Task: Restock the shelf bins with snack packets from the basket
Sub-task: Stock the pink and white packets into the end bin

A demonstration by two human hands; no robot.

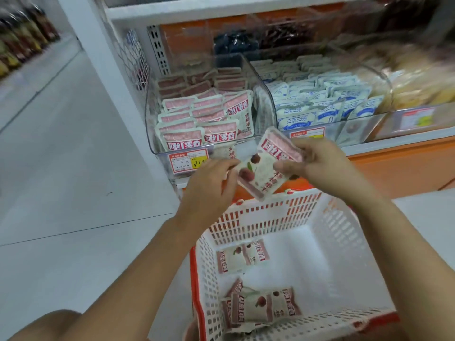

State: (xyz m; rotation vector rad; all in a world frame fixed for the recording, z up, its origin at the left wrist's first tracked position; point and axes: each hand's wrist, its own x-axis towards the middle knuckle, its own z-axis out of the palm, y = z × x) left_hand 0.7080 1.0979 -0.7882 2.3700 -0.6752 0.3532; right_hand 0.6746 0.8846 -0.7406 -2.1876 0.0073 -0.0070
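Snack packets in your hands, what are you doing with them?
A person is restocking a shop shelf. The left hand and right hand together hold red-and-white snack packets above the white basket, right in front of the clear bin that holds matching packets. A few more packets lie in the basket, so the job isn't finished.

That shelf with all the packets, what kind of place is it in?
Most likely a snack shop or supermarket. Clear shelf bins are packed with identical snack packets, a price tag is stuck on a bin front, and a plastic shopping basket stands below.
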